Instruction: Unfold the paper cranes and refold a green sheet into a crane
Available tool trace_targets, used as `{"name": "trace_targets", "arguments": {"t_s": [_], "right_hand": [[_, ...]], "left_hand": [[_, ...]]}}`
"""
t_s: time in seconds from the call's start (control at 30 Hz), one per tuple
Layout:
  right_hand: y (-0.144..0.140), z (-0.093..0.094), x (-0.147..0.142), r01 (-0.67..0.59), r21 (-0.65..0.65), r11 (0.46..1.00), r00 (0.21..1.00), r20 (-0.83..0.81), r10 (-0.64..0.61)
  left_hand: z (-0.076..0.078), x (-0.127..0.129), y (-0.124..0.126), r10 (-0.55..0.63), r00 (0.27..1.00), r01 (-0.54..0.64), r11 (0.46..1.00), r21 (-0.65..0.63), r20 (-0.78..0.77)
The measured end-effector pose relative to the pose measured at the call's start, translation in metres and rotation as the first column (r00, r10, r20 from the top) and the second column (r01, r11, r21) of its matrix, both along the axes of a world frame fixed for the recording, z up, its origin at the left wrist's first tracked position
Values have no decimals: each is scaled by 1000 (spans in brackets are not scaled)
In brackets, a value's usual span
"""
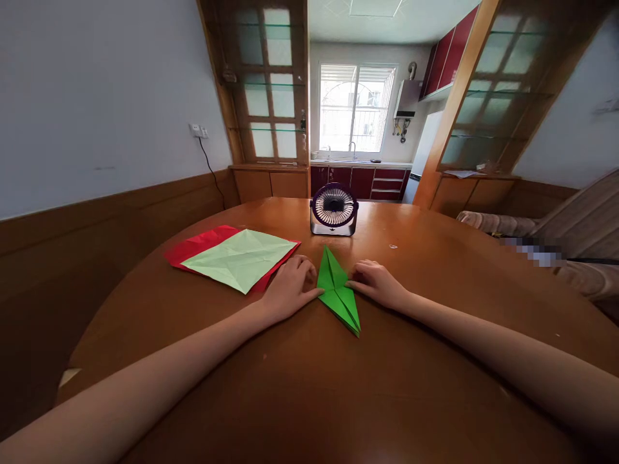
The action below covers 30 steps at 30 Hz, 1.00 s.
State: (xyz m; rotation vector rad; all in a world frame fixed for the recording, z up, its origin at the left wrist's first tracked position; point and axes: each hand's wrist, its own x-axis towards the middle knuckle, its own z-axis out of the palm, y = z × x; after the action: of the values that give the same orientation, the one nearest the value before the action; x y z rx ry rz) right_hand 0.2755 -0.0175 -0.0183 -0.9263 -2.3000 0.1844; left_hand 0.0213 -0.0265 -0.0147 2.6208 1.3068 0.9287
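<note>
A green folded paper [333, 287] lies on the table in front of me, shaped as a long, narrow diamond with a crease down its middle. Its far tip points toward the fan, and its near tip shows several stacked layers. My left hand [291, 283] is at its left corner, fingers curled and thumb touching the edge. At the opposite corner, my right hand [376, 282] pinches the edge between thumb and curled fingers. Left of my left hand lies a pale green creased sheet [242, 254] on top of red paper [207, 241].
A small dark desk fan [334, 207] stands on the round wooden table [309, 399] beyond the green paper. A cushioned seat [570, 225] is at the right. Behind the table are wooden glass-shelf cabinets [271, 84] and a kitchen counter [358, 180] under a window.
</note>
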Motion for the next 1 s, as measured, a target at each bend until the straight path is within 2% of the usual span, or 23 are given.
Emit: {"name": "trace_targets", "arguments": {"t_s": [0.17, 0.27, 0.37, 0.43, 0.5, 0.6, 0.73, 0.9, 1.0], "right_hand": [[-4, -4, 0, 52, 182, 982, 984, 161, -81], [-6, -5, 0, 58, 299, 953, 960, 245, -135], [-8, -4, -2, 27, 389, 921, 938, 307, -158], [-9, -3, -2, 14, 436, 900, 934, 316, -168], [-10, -2, -2, -5, 467, 884, 941, 302, -154], [-12, -3, 0, -79, 455, 887, 956, 286, -61], [-16, -1, 3, -155, 346, 925, 953, 299, 47], [-20, 6, 4, -178, 289, 941, 929, 365, 64], [-20, 7, 5, -180, 268, 947, 926, 370, 71]], "left_hand": [[2, 6, -7, -86, 990, 105, 977, 188, -107], [5, 9, -8, -163, 955, 220, 949, 225, -246], [4, 10, -3, -320, 870, 373, 925, 76, -376], [2, 10, 2, -390, 834, 390, 917, -84, -391], [1, 9, 5, -402, 832, 353, 915, -195, -383], [3, 8, 5, -402, 823, 317, 911, -263, -400], [7, 7, 0, -401, 820, 301, 909, -287, -409], [9, 6, -5, -439, 804, 388, 898, -206, -401], [10, 5, -7, -481, 784, 424, 876, -229, -391]]}}
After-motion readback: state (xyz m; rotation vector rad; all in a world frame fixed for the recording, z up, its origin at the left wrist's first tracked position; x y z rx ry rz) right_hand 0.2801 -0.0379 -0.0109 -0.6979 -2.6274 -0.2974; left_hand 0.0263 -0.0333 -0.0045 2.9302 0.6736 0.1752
